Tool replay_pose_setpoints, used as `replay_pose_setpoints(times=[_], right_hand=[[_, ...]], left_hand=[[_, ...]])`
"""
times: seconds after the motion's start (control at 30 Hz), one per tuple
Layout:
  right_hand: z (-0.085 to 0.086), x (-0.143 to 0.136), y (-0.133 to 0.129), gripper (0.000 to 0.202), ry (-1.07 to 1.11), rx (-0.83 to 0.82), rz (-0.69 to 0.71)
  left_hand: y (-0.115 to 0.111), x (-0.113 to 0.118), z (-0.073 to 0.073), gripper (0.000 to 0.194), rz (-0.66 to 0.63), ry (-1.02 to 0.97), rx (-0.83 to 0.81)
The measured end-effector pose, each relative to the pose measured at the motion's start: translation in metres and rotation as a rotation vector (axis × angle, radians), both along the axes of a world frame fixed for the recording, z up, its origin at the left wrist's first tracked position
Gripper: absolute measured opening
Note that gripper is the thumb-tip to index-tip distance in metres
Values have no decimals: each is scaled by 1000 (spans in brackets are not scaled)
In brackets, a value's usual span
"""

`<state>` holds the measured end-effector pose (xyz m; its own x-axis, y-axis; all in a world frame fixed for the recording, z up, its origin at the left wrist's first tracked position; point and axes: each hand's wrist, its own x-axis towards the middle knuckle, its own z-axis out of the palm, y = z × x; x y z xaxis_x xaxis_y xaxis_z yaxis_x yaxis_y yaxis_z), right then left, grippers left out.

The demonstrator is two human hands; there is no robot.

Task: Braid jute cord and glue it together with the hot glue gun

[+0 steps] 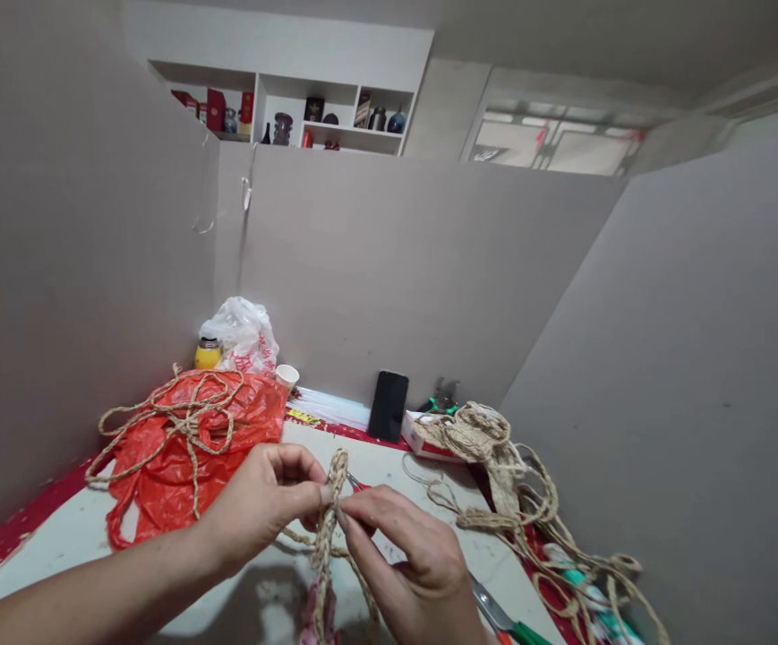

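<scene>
The braided cord (325,536) was between the two hands, standing nearly upright above the bench (80,533), with its folded top just higher than the fingertips. The left hand (321,491) was closed on its left side, gripping it between thumb and fingers. The right hand (342,512) was pinched at the opposite side, and thumb and forefinger seemed to hold the edge of the same cord; whether a finer strand was between them, I could not tell. A thinner rope (363,588) hung beside the right hand.

In my judgement, the step in hand was the working of the cord at this pinched place, perhaps to join or tighten it. The next move called, I think, for the left hand to keep the cord steady, while the right hand pulled with care.

Near the right hand, on its outer side, lay the scissors (494,609), and farther beyond it a heap of rope (473,434). Beyond the left hand was a red plastic bag (254,408) with a thin cord (192,428) upon it.
</scene>
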<state>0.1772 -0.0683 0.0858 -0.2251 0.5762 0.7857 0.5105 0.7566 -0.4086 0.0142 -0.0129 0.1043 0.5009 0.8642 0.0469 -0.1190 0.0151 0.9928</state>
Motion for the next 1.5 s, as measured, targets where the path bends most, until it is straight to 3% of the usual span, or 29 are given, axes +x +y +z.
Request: replay_pose_setpoints(times=[0.2, 0.47, 0.6, 0.77, 1.0, 1.1, 1.3, 1.5], right_hand=[[3, 0, -1, 20, -35, -14, 0], [6, -1, -3, 25, 5, -37, 26], [6, 0, -4, 21, 54, -141, 15], [7, 0, -5, 14, 171, -226, -103], [2, -12, -7, 25, 249, -550, -33], [-2, -15, -6, 14, 312, -570, 7], [2, -16, -6, 17, 380, -572, 20], [4, -14, -6, 12, 331, -506, 14]], left_hand=[[0, 0, 1, 14, -30, -57, -35], [3, -3, -3, 23, -95, -108, -64], [4, -4, 1, 16, -133, -61, -11], [3, -10, 11, 12, -30, -107, 106], [0, -12, 12, 7, 12, -149, 147], [-1, -11, 10, 8, 3, -149, 163], [-2, -11, 12, 12, -158, -117, 155], [-2, -10, 12, 13, -166, -128, 124]])
